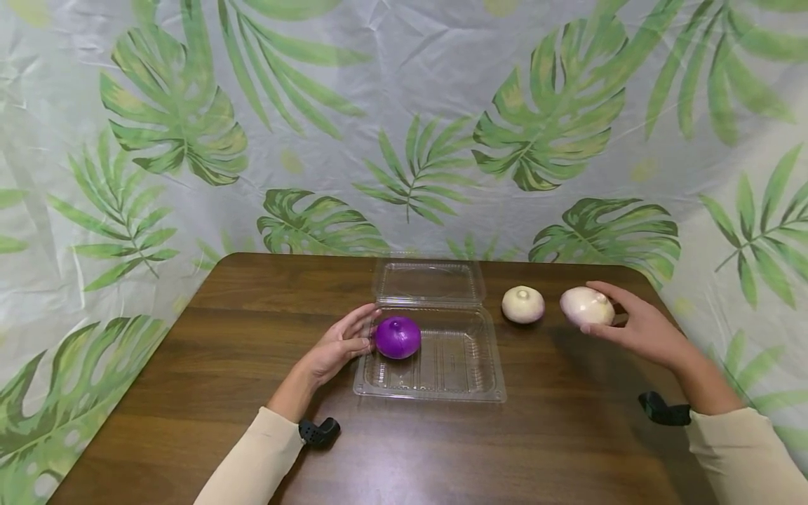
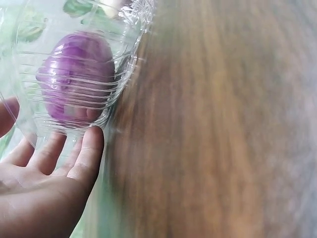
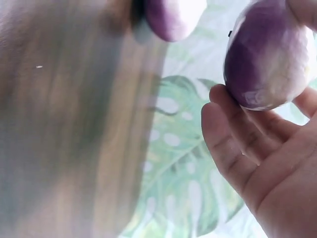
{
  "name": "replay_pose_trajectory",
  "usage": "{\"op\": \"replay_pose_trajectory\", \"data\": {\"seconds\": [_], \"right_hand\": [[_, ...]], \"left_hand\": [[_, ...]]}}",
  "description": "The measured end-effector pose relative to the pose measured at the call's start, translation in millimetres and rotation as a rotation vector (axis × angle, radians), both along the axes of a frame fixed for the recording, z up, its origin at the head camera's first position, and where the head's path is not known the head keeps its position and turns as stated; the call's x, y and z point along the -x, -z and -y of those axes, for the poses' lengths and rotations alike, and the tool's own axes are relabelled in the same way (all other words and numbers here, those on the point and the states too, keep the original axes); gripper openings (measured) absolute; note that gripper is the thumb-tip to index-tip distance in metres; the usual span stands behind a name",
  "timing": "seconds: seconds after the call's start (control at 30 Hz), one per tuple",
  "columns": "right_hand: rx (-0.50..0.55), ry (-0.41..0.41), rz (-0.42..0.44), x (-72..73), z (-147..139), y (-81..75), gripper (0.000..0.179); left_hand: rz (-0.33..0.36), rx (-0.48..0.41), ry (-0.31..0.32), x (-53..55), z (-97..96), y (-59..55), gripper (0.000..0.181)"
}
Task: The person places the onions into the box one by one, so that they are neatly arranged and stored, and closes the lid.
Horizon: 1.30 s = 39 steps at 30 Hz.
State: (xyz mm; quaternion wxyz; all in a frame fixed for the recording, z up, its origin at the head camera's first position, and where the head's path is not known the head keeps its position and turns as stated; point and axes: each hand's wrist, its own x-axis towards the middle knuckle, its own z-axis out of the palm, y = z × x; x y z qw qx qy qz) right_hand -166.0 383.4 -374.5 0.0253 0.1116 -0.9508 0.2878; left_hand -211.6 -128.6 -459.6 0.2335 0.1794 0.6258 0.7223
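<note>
Head view: my right grip [image 1: 650, 331], spread onion-wide, pinches rightmost onion [image 1: 581, 307] over tabletop [image 1: 252, 351] far right; relaxed left grip [image 1: 337, 351] touches container [image 1: 454, 361] bearing purple onion [image 1: 398, 338]. Lifting step, I judge; next calls for steady hold.

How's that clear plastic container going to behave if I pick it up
The clear container probably flexes, since its ribbed plastic looks thin and see-through. Its open lid may flap, being joined along one edge. The purple onion sits left of centre, so that side may dip.
</note>
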Motion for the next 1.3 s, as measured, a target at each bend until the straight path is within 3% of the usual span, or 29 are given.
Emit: {"op": "replay_pose_trajectory", "data": {"seconds": [0.3,0.63,1.0,1.3], "right_hand": [[-0.005,-0.067,-0.084,0.0,13.4,-21.8,0.076],[-0.045,-0.104,-0.05,3.8,28.6,-34.5,0.078],[-0.076,-0.164,0.024,21.7,46.9,-40.4,0.08],[-0.101,-0.192,0.026,30.8,59.0,-44.3,0.079]], "left_hand": [[-0.008,-0.007,0.002,-0.7,1.3,0.8,0.076],[-0.001,0.002,-0.006,0.0,-0.5,0.7,0.076],[0.003,0.012,-0.025,0.8,-1.9,0.9,0.076],[-0.007,0.01,-0.028,0.8,-2.6,0.6,0.075]]}}
